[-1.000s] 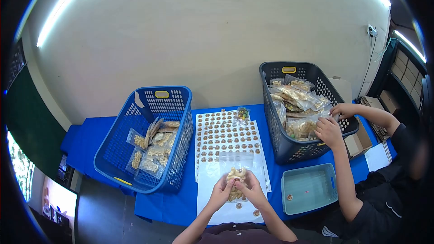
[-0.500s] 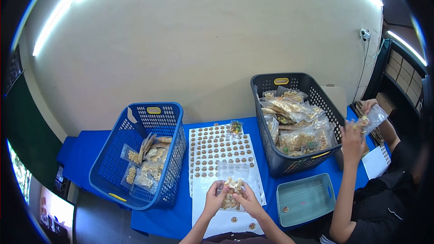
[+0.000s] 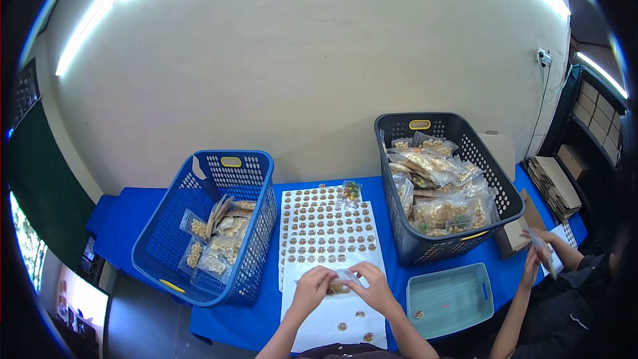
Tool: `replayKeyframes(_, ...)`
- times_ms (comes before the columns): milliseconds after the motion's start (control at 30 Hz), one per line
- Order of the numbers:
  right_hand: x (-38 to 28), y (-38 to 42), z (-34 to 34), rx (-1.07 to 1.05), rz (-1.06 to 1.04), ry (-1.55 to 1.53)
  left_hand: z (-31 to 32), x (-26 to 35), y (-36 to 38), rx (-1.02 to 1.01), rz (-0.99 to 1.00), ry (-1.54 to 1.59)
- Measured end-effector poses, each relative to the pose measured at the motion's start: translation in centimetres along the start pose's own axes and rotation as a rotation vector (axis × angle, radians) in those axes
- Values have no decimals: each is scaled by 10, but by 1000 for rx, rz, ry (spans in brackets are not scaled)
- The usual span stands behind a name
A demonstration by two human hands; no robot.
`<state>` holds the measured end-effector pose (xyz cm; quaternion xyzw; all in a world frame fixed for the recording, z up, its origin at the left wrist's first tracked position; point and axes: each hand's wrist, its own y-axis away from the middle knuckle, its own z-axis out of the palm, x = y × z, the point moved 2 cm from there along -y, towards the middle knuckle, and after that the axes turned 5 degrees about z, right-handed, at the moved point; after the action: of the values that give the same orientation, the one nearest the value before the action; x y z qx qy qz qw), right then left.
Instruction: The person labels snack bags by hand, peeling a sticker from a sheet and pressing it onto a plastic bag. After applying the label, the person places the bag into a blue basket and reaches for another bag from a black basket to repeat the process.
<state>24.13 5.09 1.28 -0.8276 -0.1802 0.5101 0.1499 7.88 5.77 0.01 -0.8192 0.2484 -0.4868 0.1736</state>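
Over the lower part of a white sticker sheet (image 3: 312,322), a clear plastic bag of pale snack pieces (image 3: 340,286) is held between both of my hands. My left hand (image 3: 315,288) pinches one side of it, and my right hand (image 3: 373,287) grips the other side near the top. The bag is tipped, so most of its contents are hidden. Round brown stickers fill rows on the sheet above my hands, and a few sit below them. A small bag with green and yellow pieces (image 3: 349,193) lies at the top of the sheets.
On the left stands a blue basket (image 3: 156,252) with several snack bags; a fuller dark basket (image 3: 425,252) is at the right. A teal tray (image 3: 458,316) holds a loose sticker. A co-worker (image 3: 558,312) handles another bag beside cardboard pieces (image 3: 555,186).
The bag in my hands has tipped from facing me to edge-on, and my right hand has shifted up to its top. The co-worker's hands and bag have moved lower.
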Motion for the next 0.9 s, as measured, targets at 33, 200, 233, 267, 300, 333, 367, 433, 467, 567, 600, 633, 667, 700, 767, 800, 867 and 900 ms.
replayKeyframes(33,0,0,4,-21,14,0,2,1,1,-3,13,-17)
replayKeyframes(200,-12,2,17,-52,52,-58,-5,3,4,102,142,-167)
replayKeyframes(233,-16,3,20,-43,68,-69,-8,4,5,133,154,-200)
replayKeyframes(267,-18,3,23,-17,72,-85,-11,2,5,176,168,-213)
replayKeyframes(300,-22,4,26,-6,66,-112,-15,1,5,215,166,-220)
replayKeyframes(333,-25,4,27,6,59,-138,-19,1,5,254,164,-226)
replayKeyframes(367,-28,4,27,17,50,-164,-24,0,3,295,163,-232)
replayKeyframes(433,-29,6,27,-24,90,-129,-35,2,0,359,98,-246)
replayKeyframes(467,-29,8,29,-35,98,-135,-40,2,-2,389,85,-246)
replayKeyframes(567,-29,8,29,-36,81,-158,-41,3,-5,438,89,-263)
replayKeyframes(600,-29,7,29,-30,67,-169,-40,1,-4,444,90,-271)
replayKeyframes(633,-28,7,28,-40,62,-163,-40,-1,-4,450,95,-280)
replayKeyframes(667,-27,8,27,-47,56,-158,-38,-2,-4,461,87,-281)
replayKeyframes(700,-26,9,27,-48,50,-153,-36,-2,-3,469,84,-281)
replayKeyframes(767,-24,11,28,-70,35,-162,-34,-4,-3,483,73,-262)
replayKeyframes(800,-22,13,28,-82,30,-162,-32,-2,-2,489,59,-241)
replayKeyframes(867,-19,18,26,-105,54,-292,-28,-2,2,477,11,-194)
replayKeyframes(900,-16,21,25,-123,66,-356,-27,-1,0,445,22,-151)
